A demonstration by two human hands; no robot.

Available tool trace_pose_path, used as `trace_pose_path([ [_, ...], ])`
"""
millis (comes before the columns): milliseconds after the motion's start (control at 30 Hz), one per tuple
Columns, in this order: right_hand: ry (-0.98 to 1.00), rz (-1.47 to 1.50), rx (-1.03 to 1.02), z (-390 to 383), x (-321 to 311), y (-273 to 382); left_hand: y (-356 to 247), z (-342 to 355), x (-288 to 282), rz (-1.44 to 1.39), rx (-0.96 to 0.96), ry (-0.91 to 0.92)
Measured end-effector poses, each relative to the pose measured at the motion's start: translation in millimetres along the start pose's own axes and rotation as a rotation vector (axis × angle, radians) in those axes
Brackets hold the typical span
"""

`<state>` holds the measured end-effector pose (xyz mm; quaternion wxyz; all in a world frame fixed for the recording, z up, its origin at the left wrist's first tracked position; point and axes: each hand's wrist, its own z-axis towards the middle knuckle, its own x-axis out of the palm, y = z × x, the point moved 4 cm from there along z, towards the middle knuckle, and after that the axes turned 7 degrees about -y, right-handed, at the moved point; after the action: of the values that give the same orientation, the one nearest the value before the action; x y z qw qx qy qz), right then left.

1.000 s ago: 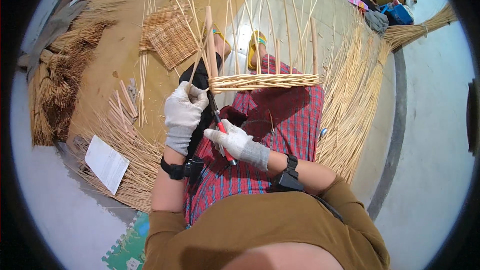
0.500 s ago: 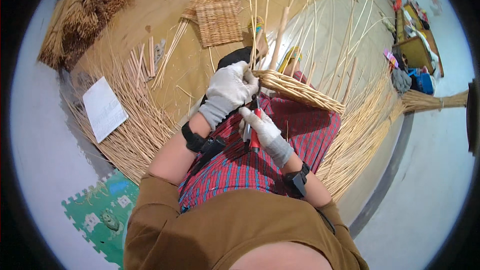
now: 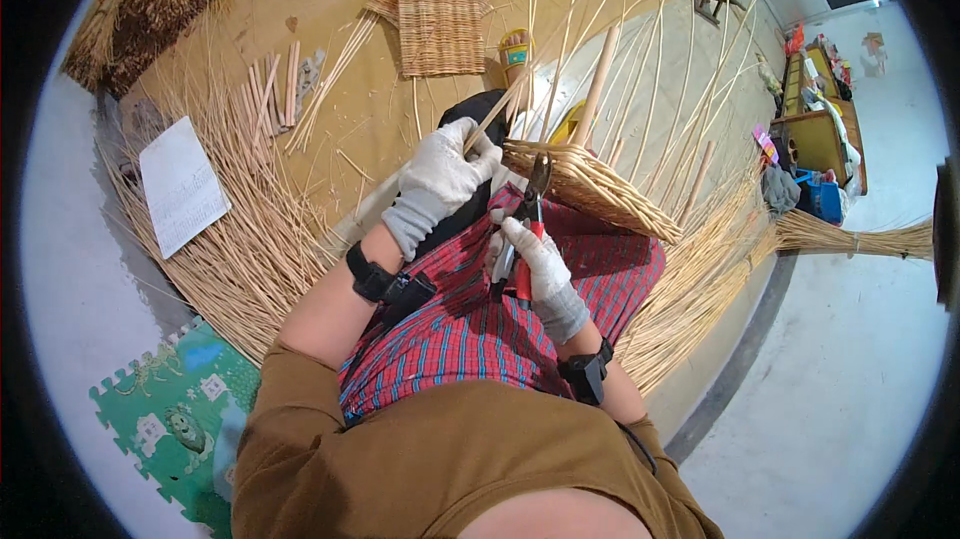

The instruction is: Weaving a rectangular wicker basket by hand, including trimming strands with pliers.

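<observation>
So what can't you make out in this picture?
All in the head view:
- Cane: lower end hidden by the left hand.
- Pliers: grip partly covered by the right hand.
- Paper: writing too small to read.
- Dark bundle, upper left: cut off by the picture's edge.

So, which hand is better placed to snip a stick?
Probably the right hand: it holds the red-handled cutters, their head close to the woven piece. The left hand pinches a pale stick.
</observation>
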<state>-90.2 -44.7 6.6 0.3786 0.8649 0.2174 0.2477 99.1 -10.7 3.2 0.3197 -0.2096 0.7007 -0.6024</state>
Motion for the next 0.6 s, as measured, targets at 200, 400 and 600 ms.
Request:
trace_pose_path([
  [200,-0.015,-0.105,0.045,-4,-5,-1,6,3,-3,-0.193,0.008,0.01],
  [400,0.238,-0.283,0.059,-28,-1,-15,52,16,-78,-0.919,0.025,-0.328],
  [600,-0.292,-0.209,-0.149,-33,-81,6,240,-43,-259,-0.341,-0.148,-1.061],
])
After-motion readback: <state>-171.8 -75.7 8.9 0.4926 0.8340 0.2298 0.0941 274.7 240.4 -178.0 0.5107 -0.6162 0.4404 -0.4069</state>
